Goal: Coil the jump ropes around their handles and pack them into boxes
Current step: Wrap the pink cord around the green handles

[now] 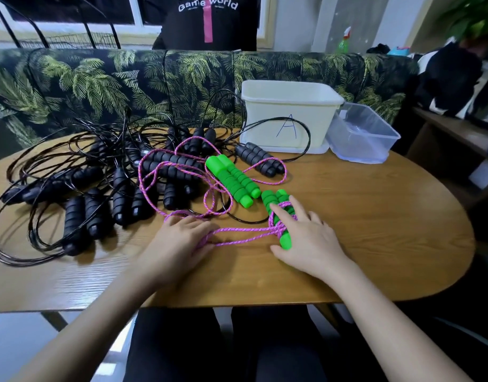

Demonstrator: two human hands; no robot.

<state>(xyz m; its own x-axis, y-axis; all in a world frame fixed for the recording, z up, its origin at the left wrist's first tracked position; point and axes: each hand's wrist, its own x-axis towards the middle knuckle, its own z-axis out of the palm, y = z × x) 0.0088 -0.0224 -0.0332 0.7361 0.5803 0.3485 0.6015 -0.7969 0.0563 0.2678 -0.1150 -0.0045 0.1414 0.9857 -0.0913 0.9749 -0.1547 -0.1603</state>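
The green handles (285, 239) being wound lie on the table (389, 216), well in front of the white box (289, 114), on the person's side. A few turns of pink rope (245, 236) already sit around them. The right hand (309, 238) lies flat over them, fingers spread and nearly straight. It presses them down rather than clasping them. The left hand (179, 238), further from the box and to its left, has its fingers hooked through several rope strands that run taut to the handles.

The main risk is the coil itself. With only a flat press on the handles, a hard pull from the left hand could roll them or slide the turns off the smooth end. Slack would let the turns loosen.

A 2nd risk lies between the hands and the box. There loose pink loops cross the 2nd green pair (234, 177) and the black ropes (99, 188). If they belong to the rope being wound, which I cannot tell, drawing them in could snag a black handle and drag that pile along. The clear box (361, 133) stands just right of the white one; neither shows any rope inside.
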